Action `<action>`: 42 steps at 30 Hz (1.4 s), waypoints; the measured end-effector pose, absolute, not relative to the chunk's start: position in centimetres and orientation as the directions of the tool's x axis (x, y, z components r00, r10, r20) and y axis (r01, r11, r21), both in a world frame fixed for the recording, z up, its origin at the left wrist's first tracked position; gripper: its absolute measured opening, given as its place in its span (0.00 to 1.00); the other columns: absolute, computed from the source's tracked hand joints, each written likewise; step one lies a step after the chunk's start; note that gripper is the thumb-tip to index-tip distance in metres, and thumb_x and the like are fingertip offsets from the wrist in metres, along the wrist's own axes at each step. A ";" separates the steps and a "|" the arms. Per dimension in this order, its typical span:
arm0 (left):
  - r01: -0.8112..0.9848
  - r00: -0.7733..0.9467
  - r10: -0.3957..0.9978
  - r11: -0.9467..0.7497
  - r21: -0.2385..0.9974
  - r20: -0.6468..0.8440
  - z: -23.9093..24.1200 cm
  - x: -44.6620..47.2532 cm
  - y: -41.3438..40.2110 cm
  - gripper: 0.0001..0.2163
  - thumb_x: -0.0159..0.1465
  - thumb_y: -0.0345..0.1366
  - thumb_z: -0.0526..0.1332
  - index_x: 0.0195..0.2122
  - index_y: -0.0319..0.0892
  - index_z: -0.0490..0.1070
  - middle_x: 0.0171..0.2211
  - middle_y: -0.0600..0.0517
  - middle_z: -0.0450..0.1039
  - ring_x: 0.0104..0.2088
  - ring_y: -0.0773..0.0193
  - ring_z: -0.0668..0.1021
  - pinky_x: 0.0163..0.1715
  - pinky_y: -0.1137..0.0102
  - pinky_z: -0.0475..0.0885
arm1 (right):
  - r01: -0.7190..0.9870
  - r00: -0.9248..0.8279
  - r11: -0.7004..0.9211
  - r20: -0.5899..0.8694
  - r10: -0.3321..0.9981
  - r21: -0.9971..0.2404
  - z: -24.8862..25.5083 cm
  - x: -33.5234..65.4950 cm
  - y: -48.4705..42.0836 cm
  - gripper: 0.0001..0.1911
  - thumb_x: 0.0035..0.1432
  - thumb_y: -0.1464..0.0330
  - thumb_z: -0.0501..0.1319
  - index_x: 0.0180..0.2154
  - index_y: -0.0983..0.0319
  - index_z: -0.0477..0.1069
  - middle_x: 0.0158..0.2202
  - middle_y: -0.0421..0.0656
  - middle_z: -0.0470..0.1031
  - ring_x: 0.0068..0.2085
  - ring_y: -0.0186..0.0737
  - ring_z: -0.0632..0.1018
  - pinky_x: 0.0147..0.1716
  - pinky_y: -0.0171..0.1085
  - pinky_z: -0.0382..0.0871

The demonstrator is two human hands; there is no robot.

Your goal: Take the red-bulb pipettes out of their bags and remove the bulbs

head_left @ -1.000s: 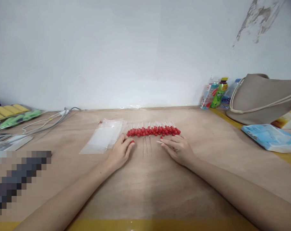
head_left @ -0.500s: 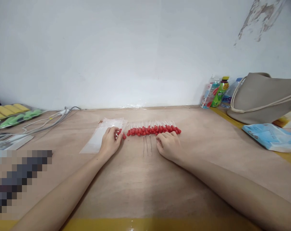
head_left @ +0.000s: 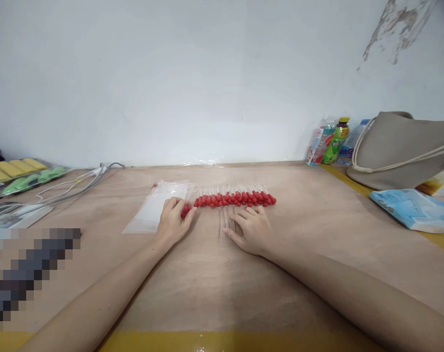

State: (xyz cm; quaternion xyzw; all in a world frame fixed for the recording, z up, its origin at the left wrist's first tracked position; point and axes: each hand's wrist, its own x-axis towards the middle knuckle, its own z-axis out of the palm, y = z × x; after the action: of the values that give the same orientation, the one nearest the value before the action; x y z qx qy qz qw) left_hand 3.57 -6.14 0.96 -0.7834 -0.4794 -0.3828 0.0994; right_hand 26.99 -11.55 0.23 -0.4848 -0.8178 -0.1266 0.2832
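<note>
A row of clear thin tubes with red bulb caps [head_left: 236, 198] lies across the middle of the brown table [head_left: 222, 283]. My left hand [head_left: 172, 221] rests at the row's left end, fingers curled round a few red caps [head_left: 186, 210]. My right hand [head_left: 252, 228] lies flat just below the row, fingers spread, touching several bare clear tubes [head_left: 225, 221] that lie toward me. A stack of clear plastic bags [head_left: 154, 211] sits left of my left hand.
Cables [head_left: 71, 188] and green and yellow packs [head_left: 20, 175] lie at the far left. Bottles [head_left: 334, 141], a beige bag [head_left: 401, 149] and a blue packet [head_left: 412, 209] stand at the right. A blurred patch covers the lower left.
My left hand went left to the bags, then came back a little with red caps in it. My right hand slid left and toward me and flattened over the bare tubes.
</note>
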 end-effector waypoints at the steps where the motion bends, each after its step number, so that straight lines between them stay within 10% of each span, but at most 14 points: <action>1: 0.821 0.261 0.668 -0.534 0.204 0.697 0.9 3.8 -6.4 0.07 0.60 0.38 0.56 0.33 0.41 0.70 0.31 0.50 0.65 0.36 0.60 0.68 0.39 0.66 0.66 | 0.864 -0.370 0.498 0.578 0.727 -0.073 0.3 27.0 -11.6 0.18 0.56 0.55 0.53 0.34 0.62 0.72 0.34 0.46 0.74 0.36 0.41 0.69 0.38 0.41 0.50; 19: 0.876 0.328 0.702 -0.477 0.076 0.632 2.1 9.7 -3.3 0.09 0.61 0.40 0.54 0.28 0.41 0.66 0.34 0.48 0.67 0.39 0.56 0.67 0.40 0.62 0.62 | 0.849 -0.214 0.467 0.649 0.730 -0.246 -0.3 31.8 -11.5 0.10 0.56 0.63 0.56 0.30 0.59 0.73 0.32 0.41 0.73 0.35 0.37 0.70 0.38 0.40 0.52; 29: 0.658 0.210 0.692 -0.622 0.424 0.690 0.8 8.0 -6.2 0.05 0.64 0.35 0.51 0.36 0.41 0.63 0.32 0.50 0.68 0.33 0.63 0.71 0.33 0.67 0.66 | 0.816 -0.149 0.530 0.802 0.579 -0.230 -0.6 32.0 -11.2 0.17 0.55 0.64 0.56 0.47 0.61 0.66 0.44 0.48 0.70 0.46 0.43 0.70 0.44 0.43 0.60; 33: 0.519 0.428 0.611 -0.769 0.373 0.666 0.0 6.5 -8.5 0.03 0.63 0.33 0.52 0.36 0.41 0.64 0.33 0.50 0.70 0.34 0.64 0.73 0.35 0.68 0.68 | 0.799 -0.286 0.594 0.810 0.512 -0.093 -0.2 31.8 -11.4 0.28 0.55 0.60 0.57 0.56 0.62 0.57 0.53 0.51 0.64 0.53 0.46 0.65 0.50 0.45 0.58; 42: 0.422 0.558 0.528 -0.845 0.329 0.640 0.4 7.4 -9.9 0.03 0.63 0.31 0.53 0.35 0.42 0.66 0.34 0.49 0.71 0.37 0.64 0.75 0.37 0.68 0.70 | 0.714 -0.518 0.701 0.668 0.535 -0.008 0.0 30.6 -11.8 0.13 0.59 0.63 0.54 0.44 0.58 0.70 0.42 0.43 0.74 0.49 0.41 0.69 0.53 0.48 0.50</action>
State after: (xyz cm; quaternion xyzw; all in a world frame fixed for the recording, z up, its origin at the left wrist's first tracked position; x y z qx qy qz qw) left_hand 7.41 -9.86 0.42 -0.8800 -0.2698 -0.3849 -0.0687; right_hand 30.60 -11.78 0.04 -0.3626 -0.8605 -0.1351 0.3313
